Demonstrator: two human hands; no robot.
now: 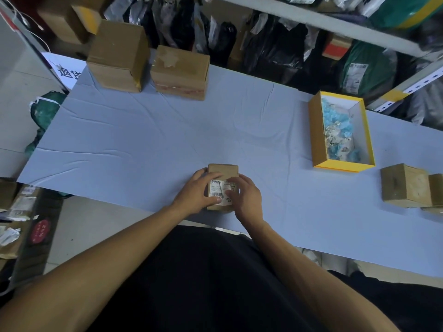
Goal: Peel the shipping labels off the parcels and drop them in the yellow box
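A small brown parcel (223,170) stands on the table near its front edge, with a white shipping label (219,190) stuck on the face toward me. My left hand (197,191) grips the parcel's left side, its thumb lying across the label's lower edge. My right hand (247,196) holds the right side, with fingertips curled on the label's right part. The yellow box (344,167) lies open at the right, holding crumpled blue and white label scraps.
Two larger cardboard boxes (117,56) (181,71) stand at the table's far left. Two small brown boxes (405,185) sit at the right edge. The table (148,140) has a pale blue cover. Bagged parcels crowd the shelves behind and the floor at left.
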